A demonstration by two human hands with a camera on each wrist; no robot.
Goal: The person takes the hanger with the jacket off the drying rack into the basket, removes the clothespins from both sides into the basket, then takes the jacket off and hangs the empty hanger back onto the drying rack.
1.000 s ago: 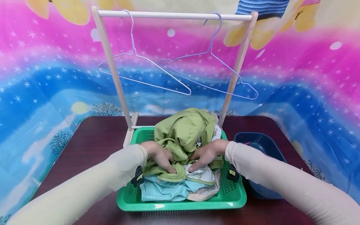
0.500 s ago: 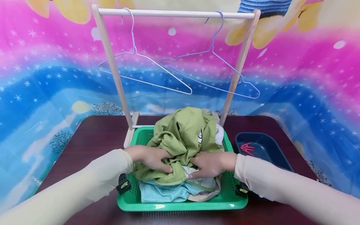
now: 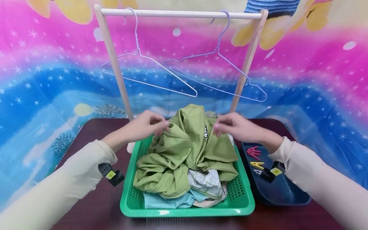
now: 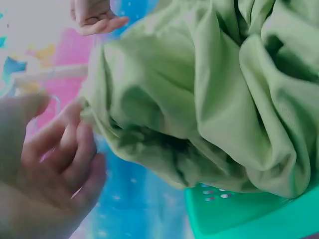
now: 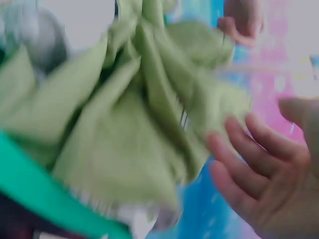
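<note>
A green zip jacket (image 3: 184, 140) lies heaped in a green plastic basket (image 3: 187, 212), rising above the rim. My left hand (image 3: 145, 126) is at the jacket's upper left side. In the left wrist view, bent fingers (image 4: 82, 149) meet a raised corner of the cloth while the thumb stands apart; I cannot tell whether they pinch it. My right hand (image 3: 238, 127) is at the jacket's upper right, beside its black-and-white print. Its fingers (image 5: 249, 164) are spread and loosely bent in the right wrist view, tips close to the blurred cloth. Light blue cloth (image 3: 166, 200) and patterned white cloth (image 3: 205, 182) show underneath.
A wooden rack (image 3: 178, 12) stands behind the basket. From its rail hang a white wire hanger (image 3: 158, 85) and a lilac one (image 3: 212, 88). To the right, a dark blue bin (image 3: 287, 195) holds red clips (image 3: 253, 152) and yellow clips (image 3: 256, 164). The table (image 3: 95, 137) is dark red-brown.
Both hands have come up from the lower folds of the jacket to its upper sides and moved apart. The jacket now spreads wider and peaks higher. More of the bin and its clips shows.
</note>
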